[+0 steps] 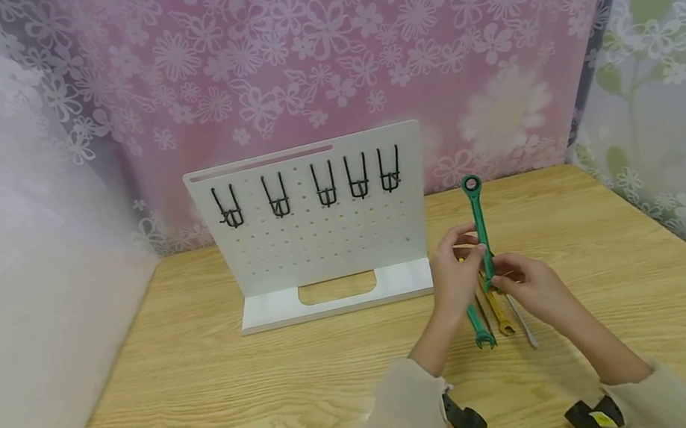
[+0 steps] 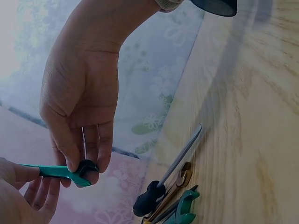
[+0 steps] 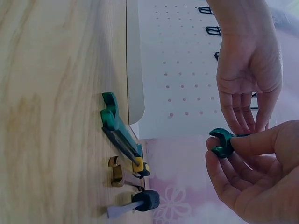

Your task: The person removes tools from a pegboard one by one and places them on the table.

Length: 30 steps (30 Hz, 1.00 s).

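Observation:
A green combination wrench (image 1: 479, 221) is held up above the table, its ring end on top and its open end below. My left hand (image 1: 456, 272) pinches its shaft between thumb and fingers. Lower down, my right hand (image 1: 535, 288) grips the open end (image 3: 223, 142), thumb against the jaw. Beneath the hands lie a second green wrench (image 1: 482, 333), a yellow wrench (image 1: 502, 320) and a screwdriver (image 1: 525, 327) with a silver shaft and black handle (image 3: 148, 199). A thin dark-shafted screwdriver (image 3: 122, 145) with a yellow and black handle lies beside the second green wrench.
A white pegboard (image 1: 327, 239) stands left of the hands on its flat base (image 1: 270, 309). Several black double hooks (image 1: 325, 187) hang in a row along its upper part. Floral cloth (image 1: 315, 44) hangs behind the wooden table (image 1: 213, 417), and more covers the right side.

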### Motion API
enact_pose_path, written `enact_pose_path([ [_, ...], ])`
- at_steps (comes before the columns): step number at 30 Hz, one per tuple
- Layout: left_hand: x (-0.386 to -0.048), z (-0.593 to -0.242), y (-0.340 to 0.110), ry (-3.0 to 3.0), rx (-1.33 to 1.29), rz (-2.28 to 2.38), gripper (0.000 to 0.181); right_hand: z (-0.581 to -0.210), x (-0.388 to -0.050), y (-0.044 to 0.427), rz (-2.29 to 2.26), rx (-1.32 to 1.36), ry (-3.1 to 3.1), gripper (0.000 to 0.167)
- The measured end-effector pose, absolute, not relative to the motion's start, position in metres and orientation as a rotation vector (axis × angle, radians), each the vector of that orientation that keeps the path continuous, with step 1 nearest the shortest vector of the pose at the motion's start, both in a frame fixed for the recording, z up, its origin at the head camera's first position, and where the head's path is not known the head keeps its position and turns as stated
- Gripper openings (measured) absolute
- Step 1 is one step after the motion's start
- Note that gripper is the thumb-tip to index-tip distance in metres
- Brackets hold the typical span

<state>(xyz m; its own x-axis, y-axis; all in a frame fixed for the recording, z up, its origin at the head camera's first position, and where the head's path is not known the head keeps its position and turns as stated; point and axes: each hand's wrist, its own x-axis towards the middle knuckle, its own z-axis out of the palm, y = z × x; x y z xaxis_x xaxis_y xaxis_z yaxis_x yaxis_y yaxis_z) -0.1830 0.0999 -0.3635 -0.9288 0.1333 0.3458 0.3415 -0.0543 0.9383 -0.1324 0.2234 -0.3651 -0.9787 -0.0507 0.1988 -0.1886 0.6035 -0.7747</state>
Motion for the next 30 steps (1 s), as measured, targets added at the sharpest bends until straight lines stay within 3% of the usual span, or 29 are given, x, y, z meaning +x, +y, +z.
enact_pose_path([
  [14, -0.175, -0.372, 0.121, -2.093, -0.448, -2.111, 0.026, -0.374, -0.122, 0.239, 1.337, 0.098, -2.636, 0.030],
  [30, -0.170, -0.393, 0.142, -2.123, -0.455, -2.172, 0.042, -0.387, -0.113, 0.256, 1.384, 0.019, -2.613, 0.032],
])
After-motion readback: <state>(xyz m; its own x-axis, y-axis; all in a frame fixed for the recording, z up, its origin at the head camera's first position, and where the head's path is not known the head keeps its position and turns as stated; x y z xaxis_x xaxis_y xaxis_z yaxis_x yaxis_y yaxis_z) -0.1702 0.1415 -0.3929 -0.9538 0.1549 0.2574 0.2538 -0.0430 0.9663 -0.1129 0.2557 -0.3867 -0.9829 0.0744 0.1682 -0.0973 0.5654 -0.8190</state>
